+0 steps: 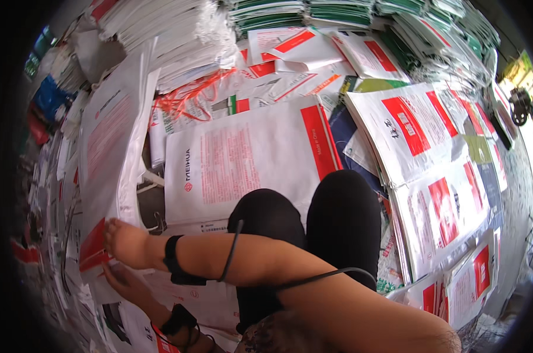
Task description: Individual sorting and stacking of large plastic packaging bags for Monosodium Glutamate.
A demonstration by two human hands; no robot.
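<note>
Still early going: right hand [125, 242] and left hand [122, 279] both pinching a red-and-white flat paper bag [93, 250] just left of the black-clad knees [304, 217] (loads of loose bags [248, 159] lying beyond the knees, unsorted).

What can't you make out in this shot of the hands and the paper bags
- Right hand, head view: fingers hidden behind the red-and-white bag it grips.
- Left hand: fingers tucked under that bag.
- Big white bag: lower edge covered by the black-clad knees.
- Far stacks: cut off by the rim.
</note>
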